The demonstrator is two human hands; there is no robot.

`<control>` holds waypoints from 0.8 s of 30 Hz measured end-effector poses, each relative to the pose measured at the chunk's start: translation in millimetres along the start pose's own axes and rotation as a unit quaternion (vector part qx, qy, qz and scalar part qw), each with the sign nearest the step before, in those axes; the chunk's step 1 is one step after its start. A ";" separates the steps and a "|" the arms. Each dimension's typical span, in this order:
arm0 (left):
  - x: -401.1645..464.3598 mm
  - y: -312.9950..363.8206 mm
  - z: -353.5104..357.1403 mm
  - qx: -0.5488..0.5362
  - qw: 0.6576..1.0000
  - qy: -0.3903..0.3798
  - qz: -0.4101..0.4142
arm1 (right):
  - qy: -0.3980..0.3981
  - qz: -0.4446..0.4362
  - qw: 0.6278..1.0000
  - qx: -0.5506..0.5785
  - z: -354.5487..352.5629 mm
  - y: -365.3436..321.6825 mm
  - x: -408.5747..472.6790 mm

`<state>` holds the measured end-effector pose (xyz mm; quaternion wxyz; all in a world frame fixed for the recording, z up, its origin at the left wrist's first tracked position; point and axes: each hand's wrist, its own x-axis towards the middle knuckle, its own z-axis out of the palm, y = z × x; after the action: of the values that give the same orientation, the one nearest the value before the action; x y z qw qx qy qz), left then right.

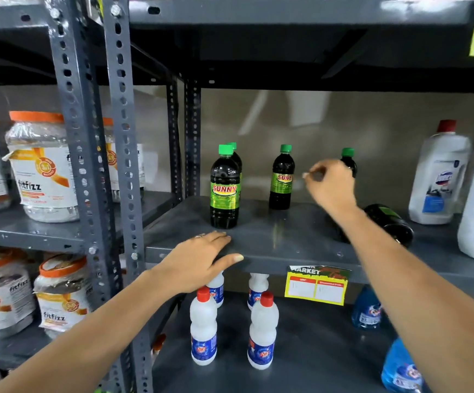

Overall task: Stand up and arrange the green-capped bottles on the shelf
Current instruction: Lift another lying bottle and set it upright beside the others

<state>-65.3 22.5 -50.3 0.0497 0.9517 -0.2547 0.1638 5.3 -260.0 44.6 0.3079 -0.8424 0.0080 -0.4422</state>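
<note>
Grey metal shelf (pixel 287 239): four dark green-capped plastic bottles stand upright, two at left one behind the other (pixel 225 188), one mid-shelf (pixel 282 178), one at the back (pixel 348 161) partly hidden by the right hand; a fifth dark bottle (pixel 389 222) lies on its side beside the right forearm. Left hand (pixel 202 259) lies flat and released on the shelf's front edge, just before the front bottle. Right hand (pixel 329 185) hovers blurred, fingers loosely curled, grasping nothing

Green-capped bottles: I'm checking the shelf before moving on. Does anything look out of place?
Yes. One dark bottle lies on its side on the shelf, right of the right forearm, while the other green-capped bottles stand upright.
</note>
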 end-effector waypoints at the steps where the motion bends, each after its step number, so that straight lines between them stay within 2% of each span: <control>1: 3.8 9.1 -1.0 -0.007 1.000 -0.014 0.013 | -0.028 0.045 0.996 -0.068 -13.6 13.1 10.7; 4: 19.7 34.3 -3.1 -0.003 0.998 -0.062 0.029 | -0.164 0.158 0.944 -0.241 -38.9 44.4 27.1; 6: 30.8 43.2 -3.6 -0.010 0.996 -0.087 0.030 | -0.244 0.189 0.912 -0.271 -42.1 54.7 29.7; 9: 47.0 48.1 -5.5 -0.009 0.992 -0.126 0.031 | -0.331 0.245 0.887 -0.211 -37.5 65.5 33.7; 11: 53.3 48.1 -6.2 -0.001 0.989 -0.144 0.025 | -0.395 0.305 0.850 -0.169 -35.7 59.2 27.4; 13: 56.3 48.1 -5.7 -0.005 0.988 -0.152 0.017 | -0.419 0.328 0.834 -0.145 -34.2 51.1 18.6; 15: 56.4 48.4 -3.8 -0.008 0.989 -0.147 0.010 | -0.400 0.317 0.850 -0.132 -32.5 46.0 11.1; 20: 57.0 45.7 3.3 0.003 0.993 -0.121 0.015 | -0.264 0.243 0.933 0.001 -22.3 47.0 -4.9; 24: 57.7 42.8 7.4 0.003 0.993 -0.117 0.019 | -0.216 0.155 0.962 0.055 -6.7 38.1 -23.2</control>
<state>-37.5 -42.9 -37.4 0.0136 0.9596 -0.2758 0.0534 -4.0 -287.7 10.2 0.4130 -0.8880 0.0477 -0.1965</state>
